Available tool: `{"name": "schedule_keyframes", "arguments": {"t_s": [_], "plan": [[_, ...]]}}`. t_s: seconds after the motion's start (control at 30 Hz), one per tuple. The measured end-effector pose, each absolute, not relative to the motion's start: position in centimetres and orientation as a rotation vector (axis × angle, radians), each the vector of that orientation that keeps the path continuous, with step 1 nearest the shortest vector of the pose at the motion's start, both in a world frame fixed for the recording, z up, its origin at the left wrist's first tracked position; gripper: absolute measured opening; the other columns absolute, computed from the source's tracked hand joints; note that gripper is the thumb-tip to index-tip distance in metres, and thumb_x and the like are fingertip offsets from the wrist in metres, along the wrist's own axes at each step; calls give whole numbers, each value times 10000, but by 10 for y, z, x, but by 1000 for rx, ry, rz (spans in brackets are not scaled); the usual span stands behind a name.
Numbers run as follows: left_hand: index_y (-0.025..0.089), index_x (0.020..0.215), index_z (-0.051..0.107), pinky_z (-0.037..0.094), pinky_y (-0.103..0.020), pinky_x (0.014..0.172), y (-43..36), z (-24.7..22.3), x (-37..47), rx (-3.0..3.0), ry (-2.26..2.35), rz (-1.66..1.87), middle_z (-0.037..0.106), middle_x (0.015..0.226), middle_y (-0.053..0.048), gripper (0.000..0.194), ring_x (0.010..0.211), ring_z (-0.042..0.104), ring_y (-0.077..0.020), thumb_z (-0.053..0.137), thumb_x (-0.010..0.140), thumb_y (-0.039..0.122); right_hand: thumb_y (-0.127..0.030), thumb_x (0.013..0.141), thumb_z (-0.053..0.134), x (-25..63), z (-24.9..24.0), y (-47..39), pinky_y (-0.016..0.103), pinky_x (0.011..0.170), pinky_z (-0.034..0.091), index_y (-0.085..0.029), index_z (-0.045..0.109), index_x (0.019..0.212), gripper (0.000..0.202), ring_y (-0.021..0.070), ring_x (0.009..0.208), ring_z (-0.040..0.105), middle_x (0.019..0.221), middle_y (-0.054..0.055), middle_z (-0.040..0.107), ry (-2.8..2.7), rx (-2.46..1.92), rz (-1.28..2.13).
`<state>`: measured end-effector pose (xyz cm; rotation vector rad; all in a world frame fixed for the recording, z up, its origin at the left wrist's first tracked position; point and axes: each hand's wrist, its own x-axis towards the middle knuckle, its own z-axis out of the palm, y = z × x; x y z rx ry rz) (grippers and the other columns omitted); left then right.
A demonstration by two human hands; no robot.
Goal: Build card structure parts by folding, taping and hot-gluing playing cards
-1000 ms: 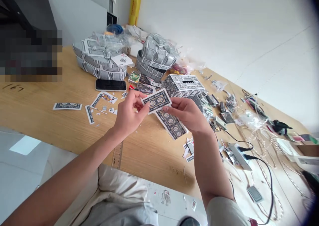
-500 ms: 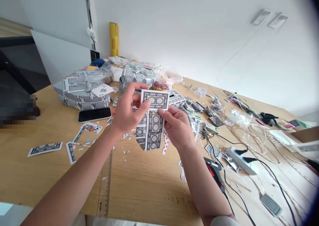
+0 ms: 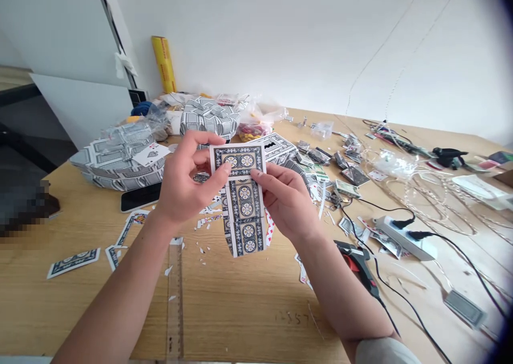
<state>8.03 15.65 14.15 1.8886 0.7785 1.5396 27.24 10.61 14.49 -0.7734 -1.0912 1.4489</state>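
Observation:
A playing card (image 3: 240,158) with a dark patterned back lies crosswise at the top of a folded piece made of cards (image 3: 246,219). My left hand (image 3: 192,177) pinches the card's left side, thumb on its face and fingers behind. On the right, my right hand (image 3: 284,193) grips the lower right edge of the card where it meets the card piece, thumb in front. Both hands hold the work up above the wooden table (image 3: 224,310). The fingers behind the cards are partly hidden.
Card-covered boxes (image 3: 208,118) and a phone (image 3: 140,197) lie behind and left. A clear ruler (image 3: 175,300) lies near the front edge. To the right are a glue gun (image 3: 358,265), a power strip (image 3: 404,238), cables and card scraps (image 3: 352,174).
The view has shifted, and the held cards appear slightly closer and more upright. My right thumb now lies on the crosswise card's lower right part. Both hands keep their grip.

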Motion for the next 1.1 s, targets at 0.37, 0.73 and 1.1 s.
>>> {"name": "schedule_keyframes", "arguments": {"t_s": [0.37, 0.73, 1.1], "plan": [[241, 1198, 633, 595, -288, 532, 148, 147, 73, 1843, 746, 1507, 794, 860, 13, 347, 604, 704, -146, 836, 923, 305, -319, 1010, 737, 270, 155, 97, 334, 791, 634, -223, 863, 1052, 164, 185, 795, 753, 922, 41, 820, -1097, -716, 1424], [257, 1172, 661, 606, -307, 535, 140, 154, 74, 1840, 786, 1530, 732, 756, 46, 320, 588, 699, -152, 847, 912, 268, -361, 1053, 699, 270, 158, 92, 292, 758, 619, -232, 859, 1020, 208, 163, 773, 740, 892, 26, 799, -1128, -686, 1398], [244, 1180, 661, 579, -277, 501, 144, 151, 74, 1851, 769, 1540, 718, 734, 56, 339, 557, 675, -133, 852, 900, 254, -433, 1027, 738, 270, 157, 93, 324, 783, 629, -228, 846, 1047, 232, 182, 810, 742, 897, 30, 796, -1155, -738, 1368]]}}
